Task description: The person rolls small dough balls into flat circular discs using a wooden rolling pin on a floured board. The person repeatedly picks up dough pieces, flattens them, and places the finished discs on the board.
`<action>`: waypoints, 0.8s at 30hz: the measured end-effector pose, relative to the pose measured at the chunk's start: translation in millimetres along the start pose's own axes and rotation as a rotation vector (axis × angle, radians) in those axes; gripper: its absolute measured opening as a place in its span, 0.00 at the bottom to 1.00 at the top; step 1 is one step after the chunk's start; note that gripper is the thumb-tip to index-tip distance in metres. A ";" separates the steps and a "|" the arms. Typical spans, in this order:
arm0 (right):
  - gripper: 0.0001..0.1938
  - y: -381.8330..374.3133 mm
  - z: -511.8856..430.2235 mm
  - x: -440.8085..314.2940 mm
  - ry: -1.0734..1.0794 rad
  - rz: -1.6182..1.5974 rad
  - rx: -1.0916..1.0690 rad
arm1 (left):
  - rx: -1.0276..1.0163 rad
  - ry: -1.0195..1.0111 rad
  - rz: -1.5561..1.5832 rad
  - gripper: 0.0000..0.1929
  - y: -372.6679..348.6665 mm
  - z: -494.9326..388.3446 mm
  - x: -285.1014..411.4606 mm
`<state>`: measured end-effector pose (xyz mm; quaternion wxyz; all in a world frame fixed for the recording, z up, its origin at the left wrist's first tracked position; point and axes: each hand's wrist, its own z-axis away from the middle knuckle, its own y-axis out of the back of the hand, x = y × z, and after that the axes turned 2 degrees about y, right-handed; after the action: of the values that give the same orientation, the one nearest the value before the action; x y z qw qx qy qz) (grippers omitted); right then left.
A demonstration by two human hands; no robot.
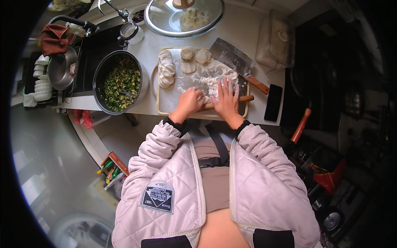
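Note:
A wooden rolling pin (246,98) lies across the near part of a floured cutting board (192,85). My right hand (227,99) is flat over the pin, palm down, with its fingers straight and slightly apart. Beside it, my left hand (191,100) has curled fingers on a small piece of dough (203,99) at the pin. Loose flour (214,77) covers the board's middle and right. Round dough pieces (188,67) sit toward the back, and a row of overlapping dough pieces (166,69) runs along the left edge.
A cleaver (232,55) rests across the board's back right corner. Left of the board stands a pot of chopped green filling (121,83). A glass lid (167,15) covers dough at the back. A phone (273,102) and a lidded clear container (276,40) are on the right.

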<state>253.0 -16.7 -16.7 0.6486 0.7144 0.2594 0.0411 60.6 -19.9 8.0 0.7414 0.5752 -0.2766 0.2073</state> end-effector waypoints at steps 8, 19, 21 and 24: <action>0.36 -11.8 -59.0 7.7 -0.014 0.002 0.100 | -0.006 -0.079 -0.085 0.09 8.8 -25.7 0.4; 0.38 6.5 4.9 -8.2 0.099 -0.109 -0.071 | 0.023 0.103 0.196 0.10 0.7 -11.1 -16.9; 0.38 2.5 -5.2 -9.9 0.073 -0.037 -0.066 | -0.072 0.083 0.225 0.10 2.4 -5.1 -16.9; 0.38 -5.6 -34.2 -8.5 0.053 0.035 -0.045 | -0.094 0.034 0.058 0.10 7.0 -10.1 -15.3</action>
<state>230.5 10.7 -14.3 0.6567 0.7026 0.2629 0.0774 46.2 -8.1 1.3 0.7659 0.5279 -0.2899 0.2251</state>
